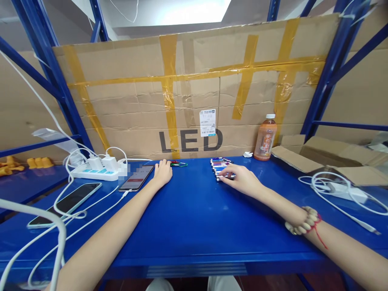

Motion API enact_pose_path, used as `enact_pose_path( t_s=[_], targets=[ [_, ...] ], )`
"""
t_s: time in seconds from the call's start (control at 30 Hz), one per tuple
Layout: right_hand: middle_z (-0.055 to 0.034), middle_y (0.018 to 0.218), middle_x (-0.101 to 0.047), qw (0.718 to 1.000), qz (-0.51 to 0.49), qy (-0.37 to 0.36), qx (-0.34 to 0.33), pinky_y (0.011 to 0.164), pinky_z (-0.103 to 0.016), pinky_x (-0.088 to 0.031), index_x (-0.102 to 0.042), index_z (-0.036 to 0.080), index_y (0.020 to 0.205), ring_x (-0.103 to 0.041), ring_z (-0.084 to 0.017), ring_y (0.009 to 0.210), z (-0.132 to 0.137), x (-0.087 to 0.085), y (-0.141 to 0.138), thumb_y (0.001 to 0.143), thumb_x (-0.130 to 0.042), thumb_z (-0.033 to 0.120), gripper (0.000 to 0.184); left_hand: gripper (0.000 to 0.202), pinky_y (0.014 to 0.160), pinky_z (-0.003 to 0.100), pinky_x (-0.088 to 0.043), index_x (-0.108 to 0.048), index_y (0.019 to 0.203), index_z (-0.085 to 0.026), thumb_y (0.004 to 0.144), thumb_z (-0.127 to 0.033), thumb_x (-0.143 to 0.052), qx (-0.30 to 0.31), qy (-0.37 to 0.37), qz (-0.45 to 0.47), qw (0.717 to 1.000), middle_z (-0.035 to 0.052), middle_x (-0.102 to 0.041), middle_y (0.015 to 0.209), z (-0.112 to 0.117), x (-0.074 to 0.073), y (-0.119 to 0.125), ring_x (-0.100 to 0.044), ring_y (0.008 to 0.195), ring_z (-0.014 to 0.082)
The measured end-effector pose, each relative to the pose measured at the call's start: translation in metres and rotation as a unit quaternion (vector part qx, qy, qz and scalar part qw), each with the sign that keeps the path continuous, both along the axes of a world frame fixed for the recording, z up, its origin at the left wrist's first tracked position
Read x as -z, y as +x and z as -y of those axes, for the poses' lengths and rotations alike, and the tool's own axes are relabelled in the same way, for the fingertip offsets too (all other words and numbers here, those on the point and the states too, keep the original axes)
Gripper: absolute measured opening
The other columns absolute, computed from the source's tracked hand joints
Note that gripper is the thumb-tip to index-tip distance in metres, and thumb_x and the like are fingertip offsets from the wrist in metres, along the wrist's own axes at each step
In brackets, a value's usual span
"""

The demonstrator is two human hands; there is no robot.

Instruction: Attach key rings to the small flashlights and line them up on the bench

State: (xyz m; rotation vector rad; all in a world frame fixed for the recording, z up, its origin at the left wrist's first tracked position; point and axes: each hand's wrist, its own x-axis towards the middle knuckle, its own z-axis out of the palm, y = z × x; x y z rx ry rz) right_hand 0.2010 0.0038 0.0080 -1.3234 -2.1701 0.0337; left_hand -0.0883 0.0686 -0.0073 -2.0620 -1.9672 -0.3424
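Observation:
My right hand (242,179) is over the near end of a row of small shiny metallic tubes (217,165) in blue, red, purple and silver. Its thumb and forefinger pinch the nearest tube (219,178), a silver one partly covered by my fingers. My left hand (163,171) rests on the blue table with its fingers forward, holding nothing that I can see. Touching or just beside its fingertips lie a green carabiner (182,165) and a small red and green piece; the hand may cover more of them.
Left of my left hand lie a phone on a cable (138,178), another phone (65,205) and a white power strip (97,173). A drink bottle (265,137), crumpled tissue (247,154), open cardboard box (318,155) and coiled white cable (342,192) stand right. Taped cardboard (130,105) closes the back.

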Motion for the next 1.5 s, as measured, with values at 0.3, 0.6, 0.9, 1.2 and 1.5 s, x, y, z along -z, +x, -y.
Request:
enact_pose_path(
  t_s=[0.3, 0.6, 0.9, 1.2, 1.5],
  targets=[
    [0.0005, 0.089, -0.065, 1.000, -0.004, -0.005, -0.005, 0.063, -0.026, -0.046, -0.067, 0.026, 0.083, -0.059, -0.015, 0.073, 0.001, 0.000, -0.001, 0.077, -0.054, 0.031, 0.014, 0.031, 0.091, 0.040, -0.029, -0.049, 0.110, -0.017, 0.086, -0.015, -0.030, 0.059, -0.006, 0.058, 0.997, 0.0106, -0.055, 0.114, 0.001, 0.000, -0.002, -0.044, 0.109, 0.0233],
    [0.0005, 0.087, -0.066, 1.000, 0.001, -0.005, -0.009, 0.063, -0.026, -0.046, -0.067, 0.027, 0.082, -0.060, -0.015, 0.073, 0.001, 0.000, -0.001, 0.077, -0.054, 0.030, 0.015, 0.030, 0.085, 0.037, -0.032, -0.054, 0.109, -0.013, 0.088, -0.024, -0.035, 0.026, -0.028, 0.077, 0.996, 0.0143, -0.053, 0.111, 0.011, 0.000, 0.017, -0.044, 0.103, 0.0273],
    [-0.0014, 0.088, -0.066, 1.000, -0.023, -0.002, -0.016, 0.063, -0.027, -0.048, -0.067, 0.025, 0.086, -0.059, -0.015, 0.072, 0.001, 0.000, -0.003, 0.078, -0.054, 0.034, 0.018, 0.032, 0.080, 0.033, -0.035, -0.055, 0.102, -0.015, 0.092, -0.026, -0.027, 0.157, 0.060, 0.114, 0.979, 0.0104, -0.050, 0.101, 0.040, -0.003, 0.059, -0.045, 0.092, 0.0213],
    [-0.0070, 0.107, -0.061, 0.982, -0.128, 0.013, -0.138, 0.094, -0.037, -0.042, -0.054, 0.021, 0.116, -0.054, -0.019, 0.104, 0.008, -0.005, -0.011, 0.086, -0.043, 0.042, 0.038, 0.035, 0.071, 0.031, -0.034, -0.055, 0.103, -0.017, 0.093, -0.030, -0.025, 0.380, 0.164, 0.044, 0.909, 0.0073, -0.052, 0.088, 0.063, -0.009, 0.081, -0.043, 0.082, 0.0174],
    [-0.0056, 0.109, -0.062, 0.963, -0.116, -0.091, -0.225, 0.087, -0.036, -0.045, -0.055, 0.020, 0.117, -0.058, -0.019, 0.095, 0.009, 0.002, -0.017, 0.086, -0.044, 0.041, 0.038, 0.038, 0.070, 0.030, -0.034, -0.054, 0.111, -0.019, 0.093, -0.034, -0.025, 0.418, 0.159, 0.005, 0.894, 0.0072, -0.054, 0.090, 0.063, -0.008, 0.082, -0.045, 0.081, 0.0168]
  ],
)
